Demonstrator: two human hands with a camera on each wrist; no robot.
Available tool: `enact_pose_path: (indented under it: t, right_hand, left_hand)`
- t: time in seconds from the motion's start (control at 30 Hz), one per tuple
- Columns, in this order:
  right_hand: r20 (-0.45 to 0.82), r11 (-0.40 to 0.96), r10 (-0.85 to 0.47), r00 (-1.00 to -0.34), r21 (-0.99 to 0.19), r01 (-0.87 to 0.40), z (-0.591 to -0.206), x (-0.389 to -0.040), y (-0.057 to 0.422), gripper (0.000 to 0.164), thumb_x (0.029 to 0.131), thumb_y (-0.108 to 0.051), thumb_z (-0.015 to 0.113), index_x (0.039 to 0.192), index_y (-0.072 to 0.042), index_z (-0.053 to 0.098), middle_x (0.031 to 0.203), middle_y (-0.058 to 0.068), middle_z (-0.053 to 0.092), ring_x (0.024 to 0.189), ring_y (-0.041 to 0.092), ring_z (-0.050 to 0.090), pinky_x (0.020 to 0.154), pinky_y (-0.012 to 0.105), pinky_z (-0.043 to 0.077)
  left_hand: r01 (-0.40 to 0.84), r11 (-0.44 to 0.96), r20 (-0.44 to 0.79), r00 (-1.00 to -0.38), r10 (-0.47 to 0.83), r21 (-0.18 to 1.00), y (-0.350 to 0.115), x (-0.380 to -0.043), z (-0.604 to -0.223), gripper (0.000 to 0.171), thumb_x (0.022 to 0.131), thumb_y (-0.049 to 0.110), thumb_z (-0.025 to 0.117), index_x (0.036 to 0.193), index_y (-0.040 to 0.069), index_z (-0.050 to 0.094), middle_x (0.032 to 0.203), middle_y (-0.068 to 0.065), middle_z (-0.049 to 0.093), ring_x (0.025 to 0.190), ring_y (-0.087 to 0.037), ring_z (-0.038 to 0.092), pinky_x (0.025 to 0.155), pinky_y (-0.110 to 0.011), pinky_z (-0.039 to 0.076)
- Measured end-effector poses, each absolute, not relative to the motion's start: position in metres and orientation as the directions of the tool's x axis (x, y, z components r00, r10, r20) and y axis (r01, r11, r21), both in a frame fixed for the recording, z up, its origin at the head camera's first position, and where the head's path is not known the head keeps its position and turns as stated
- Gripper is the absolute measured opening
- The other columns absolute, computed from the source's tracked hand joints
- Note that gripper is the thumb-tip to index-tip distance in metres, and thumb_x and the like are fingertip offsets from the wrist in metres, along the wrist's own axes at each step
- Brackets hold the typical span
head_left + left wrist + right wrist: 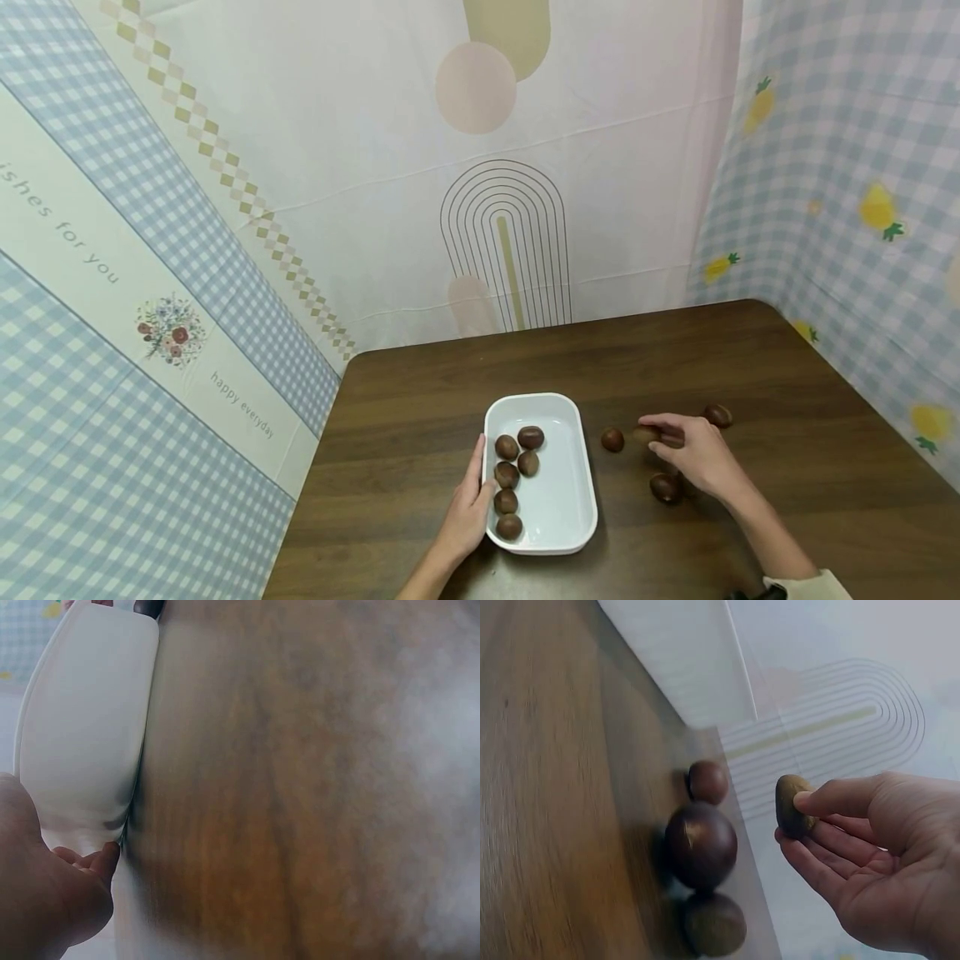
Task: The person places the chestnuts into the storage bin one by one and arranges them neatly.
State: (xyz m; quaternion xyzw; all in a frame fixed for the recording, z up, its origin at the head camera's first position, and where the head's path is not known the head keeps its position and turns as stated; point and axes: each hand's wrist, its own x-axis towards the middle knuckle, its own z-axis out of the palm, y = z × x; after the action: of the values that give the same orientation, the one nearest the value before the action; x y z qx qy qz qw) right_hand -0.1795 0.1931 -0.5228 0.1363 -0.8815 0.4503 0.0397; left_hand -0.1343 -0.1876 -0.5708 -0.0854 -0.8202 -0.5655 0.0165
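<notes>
A white rectangular dish (558, 500) sits on the table with several brown chestnuts (506, 475) inside, mostly along its left side. My left hand (467, 518) grips the dish's left wall, thumb at the rim and fingers along the outside; the left wrist view shows the fingertips low against the dish wall (86, 720). Right of the dish, my right hand (693, 454) pinches a chestnut (793, 806) between thumb and fingers, above the table. Loose chestnuts lie around that hand: one (612, 440) nearer the dish, one (666, 488) below the hand, one (717, 416) behind it.
The brown wooden table (405, 417) reaches back to a white patterned cloth (360, 208). Checked cloths hang at the left (97, 358) and right (862, 275) sides. A dark object (757, 593) shows by the right sleeve.
</notes>
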Motion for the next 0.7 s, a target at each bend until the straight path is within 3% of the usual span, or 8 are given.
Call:
enact_pose_path:
  t: [0.43,0.7]
  right_hand:
    - [0.243,0.503,-0.191,-0.951,-0.808,-0.307,-0.512,-0.183,0.143,0.038,0.092,0.005,0.078,0.128,-0.004,0.075,0.124,0.018,0.075,0.111,0.039,0.073,0.085,0.044,0.062]
    - [0.285,0.448,-0.153,-0.946,-0.833,-0.324,-0.506,-0.181,0.102,0.036,0.089,0.007,0.08,0.124,0.0,0.076,0.119,0.019,0.076,0.105,0.034,0.076,0.084,0.042,0.062]
  left_hand:
    - [0.161,0.359,0.127,-0.985,0.117,0.919,-0.187,-0.134,-0.569,0.07,0.109,0.007,0.051,0.171,0.023,0.024,0.165,-0.013,0.043,0.148,-0.031,0.044,0.122,-0.035,0.029]
    - [0.167,0.353,0.131,-0.984,0.124,0.921,-0.187,-0.133,-0.569,0.07,0.109,0.004,0.049,0.172,0.023,0.023,0.167,-0.012,0.041,0.148,-0.031,0.043,0.12,-0.031,0.03]
